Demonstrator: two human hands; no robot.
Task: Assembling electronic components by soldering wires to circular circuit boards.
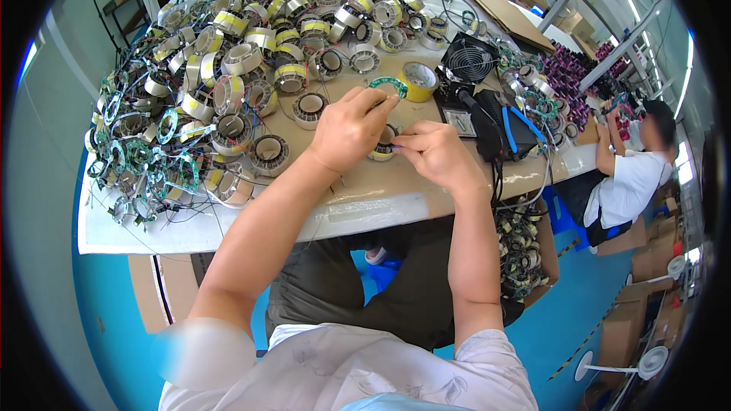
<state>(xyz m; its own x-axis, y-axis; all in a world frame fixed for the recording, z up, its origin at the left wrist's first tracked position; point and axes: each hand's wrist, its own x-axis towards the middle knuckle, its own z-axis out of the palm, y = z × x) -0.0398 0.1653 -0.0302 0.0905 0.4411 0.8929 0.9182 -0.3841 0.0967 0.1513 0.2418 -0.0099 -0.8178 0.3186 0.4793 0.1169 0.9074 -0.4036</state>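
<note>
My left hand (pixel 346 127) is closed, its fingertips pinching a green ring-shaped circuit board (pixel 390 83) raised above the table. Just below and to the right of it, a motor stator (pixel 381 153) with a yellow band rests on the table, partly covered by my fingers. The thumb and fingers of my right hand (pixel 438 150) are pinched together at the stator's right side. What lies between these fingertips is too small to make out. Left of my left hand stands another stator (pixel 310 108).
A large heap of stators (pixel 244 58) with wires and green ring boards covers the table's left and back. Beyond my hands are a yellow tape roll (pixel 419 82), a black fan (pixel 470 59) and blue-handled pliers (pixel 512 133). A person (pixel 628 175) sits working at right.
</note>
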